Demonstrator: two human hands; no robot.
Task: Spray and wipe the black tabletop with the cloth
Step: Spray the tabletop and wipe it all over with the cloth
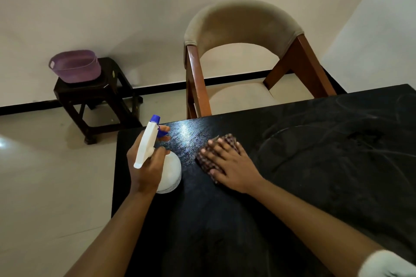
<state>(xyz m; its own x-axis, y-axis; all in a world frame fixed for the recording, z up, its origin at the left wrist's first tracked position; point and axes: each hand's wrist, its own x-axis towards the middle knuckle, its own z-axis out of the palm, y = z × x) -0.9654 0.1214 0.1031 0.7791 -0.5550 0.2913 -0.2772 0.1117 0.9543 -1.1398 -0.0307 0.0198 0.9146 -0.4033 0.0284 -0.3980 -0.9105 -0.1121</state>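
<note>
You are mid-wipe: your right hand (227,164) presses flat on the checked cloth (209,157) near the black tabletop (315,175)'s far left corner, while your left hand (146,164) grips the spray bottle (157,159) just beside it. Next, probably sweep toward the streaked right side.
</note>
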